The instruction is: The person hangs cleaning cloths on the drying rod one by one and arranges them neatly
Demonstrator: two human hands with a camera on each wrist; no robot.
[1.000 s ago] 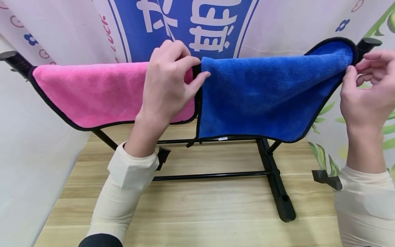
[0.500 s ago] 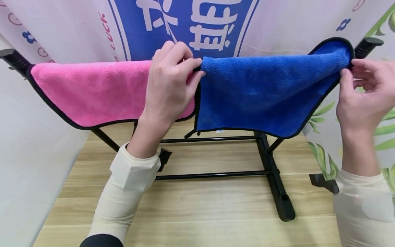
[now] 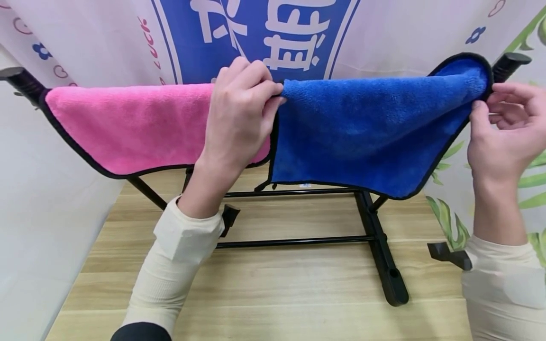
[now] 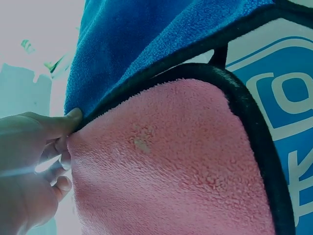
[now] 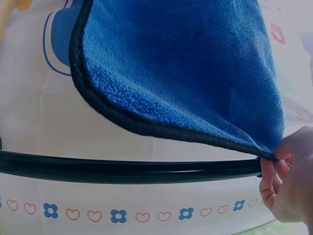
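A blue towel [image 3: 362,128] with black trim hangs folded over the top bar of a black rack. To its left on the same bar hangs a pink towel [image 3: 128,128], also edged in black. My left hand [image 3: 239,109] pinches the blue towel's upper left edge between thumb and fingers, in front of the pink towel's right end. In the left wrist view, its thumb [image 4: 66,121] lies on the blue towel at the trim. My right hand [image 3: 507,123] pinches the blue towel's right edge at the fold, just below the rack's end cap [image 3: 514,58].
The rack's black foot [image 3: 386,255] and lower crossbar [image 3: 294,242] stand on a wood-grain tabletop [image 3: 298,289]. Behind hangs a printed curtain [image 3: 384,33] with a blue panel. A second end cap [image 3: 13,73] sticks out at the far left.
My left thumb and fingers have closed together on the blue towel's edge, and that hand has shifted slightly right. The blue towel's lower left corner sits a little higher. My right hand keeps its pinch.
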